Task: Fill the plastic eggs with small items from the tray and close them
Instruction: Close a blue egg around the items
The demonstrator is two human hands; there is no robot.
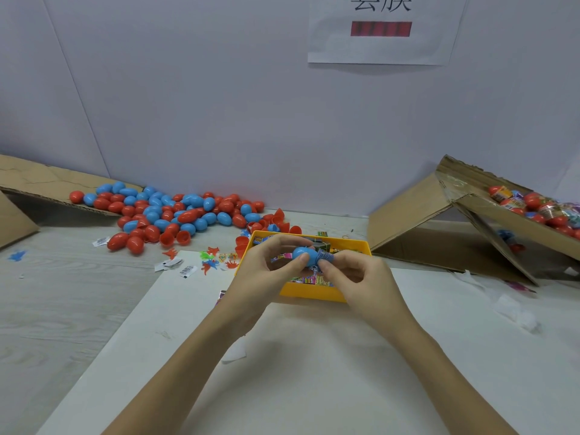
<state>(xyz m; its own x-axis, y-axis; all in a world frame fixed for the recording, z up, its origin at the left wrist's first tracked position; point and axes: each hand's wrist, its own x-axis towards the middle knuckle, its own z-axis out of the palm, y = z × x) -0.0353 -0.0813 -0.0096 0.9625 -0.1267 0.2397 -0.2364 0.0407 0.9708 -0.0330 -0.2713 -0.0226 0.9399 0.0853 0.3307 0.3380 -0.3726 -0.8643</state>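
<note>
Hands met above the yellow tray (pixel 317 297), and between them was one blue egg (pixel 303 254). The egg lay on its side, with its long way running left to right. Its round end pointed at the left hand (pixel 266 267), and the other end pointed at the right hand (pixel 354 275).

The left hand held the round half, with the thumb in front and the fingers curled over the top. The right hand pinched the other end with its fingertips. That end looked darker and blurry, so I could not tell if it was the second half of the egg or a small toy going in. Both hands were touching the egg, so neither one was nearer.

I think the egg was being filled or pushed shut. The next push would need to go straight along the egg's long way, so the halves line up.

A big pile of eggs (pixel 175 211), red and blue, lay far to the left by the wall. A cardboard box (pixel 514 221) on the right held wrapped eggs. Little toys (pixel 216 259) lay just left of the tray.
</note>
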